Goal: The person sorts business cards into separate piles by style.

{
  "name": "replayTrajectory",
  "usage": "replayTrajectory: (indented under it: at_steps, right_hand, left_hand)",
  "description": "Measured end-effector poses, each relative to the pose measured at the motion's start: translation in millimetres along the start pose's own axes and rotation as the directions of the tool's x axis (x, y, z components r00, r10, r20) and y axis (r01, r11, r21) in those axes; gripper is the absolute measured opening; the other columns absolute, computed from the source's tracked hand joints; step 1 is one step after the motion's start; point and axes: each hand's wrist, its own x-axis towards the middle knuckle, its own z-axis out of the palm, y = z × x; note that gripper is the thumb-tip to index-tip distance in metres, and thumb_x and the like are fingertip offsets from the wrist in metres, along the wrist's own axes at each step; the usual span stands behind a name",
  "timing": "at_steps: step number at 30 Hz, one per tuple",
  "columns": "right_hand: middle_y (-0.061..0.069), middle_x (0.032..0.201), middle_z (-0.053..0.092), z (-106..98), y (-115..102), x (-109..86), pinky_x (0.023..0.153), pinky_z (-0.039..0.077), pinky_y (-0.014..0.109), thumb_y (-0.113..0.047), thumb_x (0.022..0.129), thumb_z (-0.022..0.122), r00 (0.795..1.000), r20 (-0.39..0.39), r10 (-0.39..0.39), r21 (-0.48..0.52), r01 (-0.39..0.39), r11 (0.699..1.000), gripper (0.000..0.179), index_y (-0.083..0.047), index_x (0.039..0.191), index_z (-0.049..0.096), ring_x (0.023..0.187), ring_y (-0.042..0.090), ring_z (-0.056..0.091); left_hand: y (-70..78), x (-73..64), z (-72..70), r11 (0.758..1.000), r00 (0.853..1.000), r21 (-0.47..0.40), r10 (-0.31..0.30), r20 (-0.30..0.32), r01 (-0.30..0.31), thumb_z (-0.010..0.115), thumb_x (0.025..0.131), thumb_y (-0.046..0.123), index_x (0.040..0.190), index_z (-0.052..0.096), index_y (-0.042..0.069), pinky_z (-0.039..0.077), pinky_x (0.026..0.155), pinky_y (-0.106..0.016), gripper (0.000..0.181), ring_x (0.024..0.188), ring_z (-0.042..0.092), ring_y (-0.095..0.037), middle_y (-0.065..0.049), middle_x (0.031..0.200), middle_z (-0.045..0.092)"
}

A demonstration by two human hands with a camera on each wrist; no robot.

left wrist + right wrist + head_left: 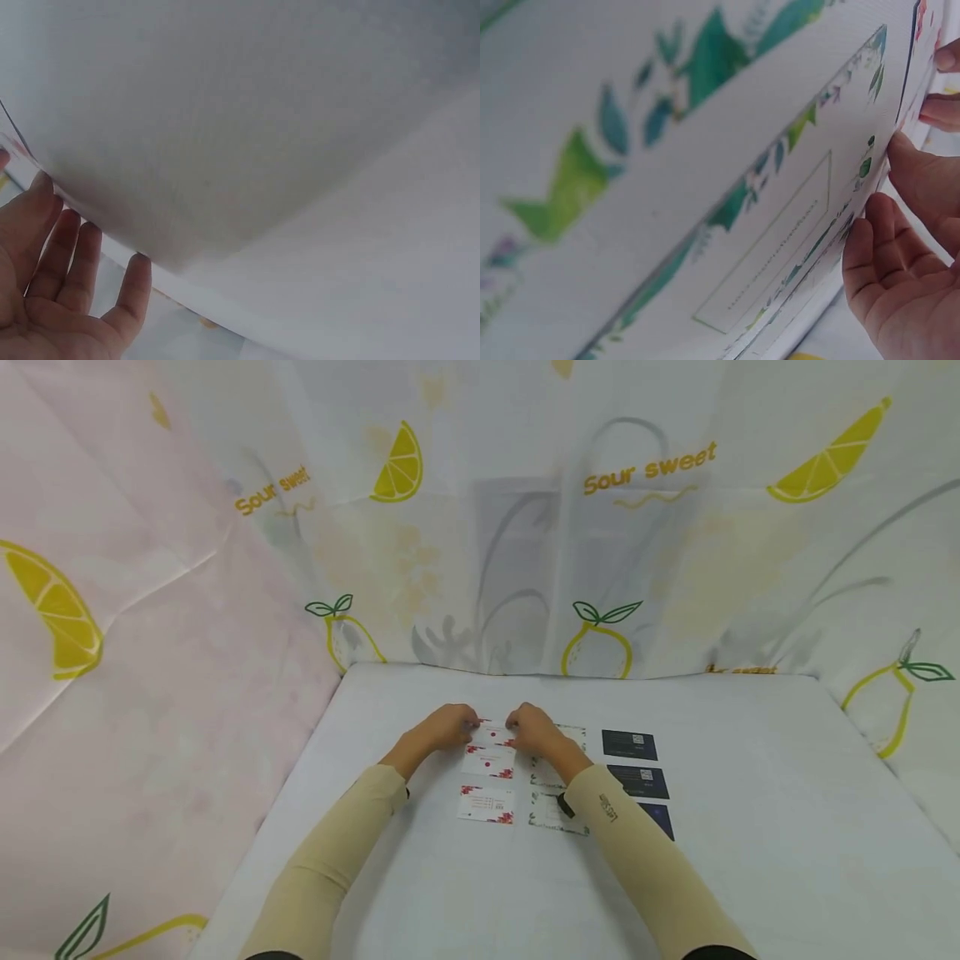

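Observation:
A white card with red floral corners and a red dot [492,734] lies at the top of the left column, between my two hands. At its left edge my left hand [448,727] touches it, its relaxed fingers [135,289] resting on the tabletop in the left wrist view. My right hand [536,731] touches the same card's right edge, with loosely bent fingers [862,262] on the surface. Below lie a second red-dotted floral card [488,762] and a floral card with printed lines [486,805]. Right of these, the leaf-bordered cards [555,814] are partly under my right forearm.
Three dark cards form a column on the right: an upper one [628,744], a middle one [639,782] and a blue one [660,818] partly behind the sleeve. The white table [750,827] meets a lemon-patterned curtain [525,552] at its back and left.

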Motion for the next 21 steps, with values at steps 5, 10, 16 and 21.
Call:
replayTrajectory:
  at_steps: [5,10,16,21]
  right_hand:
    - [0.013,0.128,0.059,1.7,3.0,-0.9,0.110,0.040,0.043,-0.011,0.089,0.072,1.000,-0.012,0.010,0.017,-0.009,1.000,0.032,-0.005,0.120,0.069,0.126,0.030,0.053]
    - [0.011,0.126,0.061,-0.5,0.1,-3.4,0.110,0.040,0.043,-0.012,0.089,0.072,1.000,-0.001,0.017,0.009,-0.017,1.000,0.028,-0.006,0.116,0.072,0.125,0.030,0.054]
    - [0.010,0.117,0.065,-1.1,-2.4,-6.7,0.105,0.044,0.042,-0.013,0.091,0.071,1.000,0.004,-0.029,-0.047,0.030,0.998,0.026,-0.004,0.115,0.072,0.116,0.028,0.059]
    - [0.010,0.126,0.064,-3.8,-3.8,-8.3,0.110,0.040,0.043,-0.011,0.092,0.067,1.000,0.014,-0.027,-0.043,0.028,0.999,0.028,-0.007,0.120,0.071,0.126,0.028,0.055]
  left_hand:
    - [-1.4,0.0,1.5,1.000,0.999,0.006,0.014,-0.031,-0.014,0.072,0.089,0.007,0.117,0.070,0.001,0.044,0.106,-0.043,0.029,0.122,0.059,-0.030,-0.014,0.125,0.066]
    - [-2.2,-1.1,2.8,0.999,0.999,-0.027,-0.021,-0.045,0.020,0.073,0.088,0.008,0.108,0.073,0.003,0.045,0.104,-0.042,0.021,0.119,0.061,-0.030,-0.013,0.120,0.069]
    - [-2.4,-2.1,4.1,0.999,0.999,-0.040,-0.036,-0.040,0.034,0.070,0.090,0.009,0.105,0.075,0.004,0.046,0.103,-0.042,0.016,0.118,0.061,-0.030,-0.013,0.118,0.069]
    - [-2.7,-3.0,0.8,0.995,0.998,-0.084,-0.050,-0.040,0.047,0.070,0.089,0.008,0.112,0.074,0.005,0.045,0.105,-0.043,0.023,0.122,0.059,-0.029,-0.012,0.122,0.069]
